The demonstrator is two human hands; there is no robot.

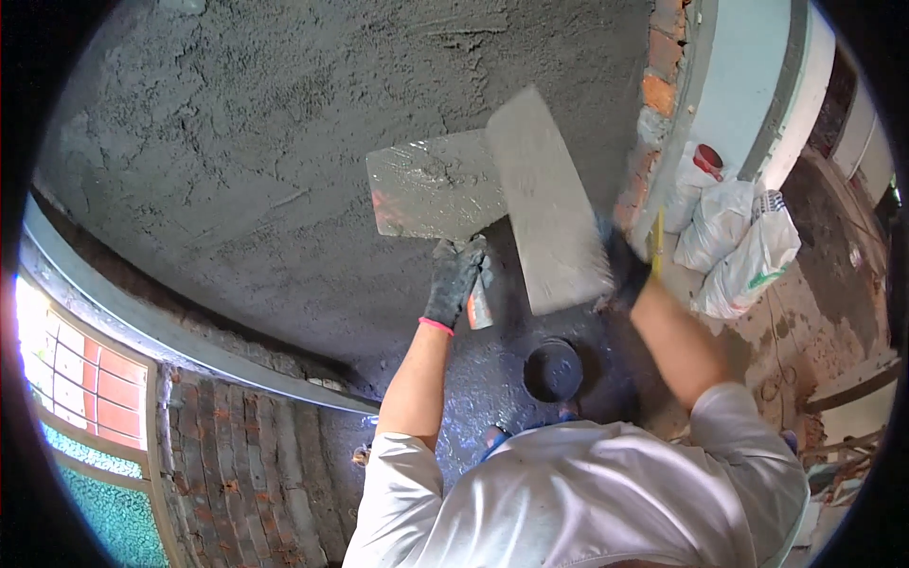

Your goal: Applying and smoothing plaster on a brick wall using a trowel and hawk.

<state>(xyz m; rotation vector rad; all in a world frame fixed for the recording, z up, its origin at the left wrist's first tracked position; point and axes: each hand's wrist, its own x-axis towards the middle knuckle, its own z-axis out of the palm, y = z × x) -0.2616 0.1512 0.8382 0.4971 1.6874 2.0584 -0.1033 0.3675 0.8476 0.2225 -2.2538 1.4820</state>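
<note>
My left hand (456,279), in a grey work glove with a pink cuff, grips a plasterer's hawk (421,189), a flat rectangular metal plate smeared with wet mortar. An orange-and-white handle end (480,305) sticks out beside the glove. My right hand (625,270), in a dark glove and blurred, is closed at the back of a long rectangular plastering trowel (549,208); its fingers are partly hidden. The trowel's upper left edge overlaps the hawk's right edge. Behind both tools spreads a wall (237,123) of rough grey mortar.
A dark round bucket (552,370) stands on the wet floor below my hands. White sacks (753,251), one with a red scoop-like item (707,159) on top, lean at the right beside a yellow strip (657,244). Exposed bricks (660,93) edge the wall; a window (90,379) is lower left.
</note>
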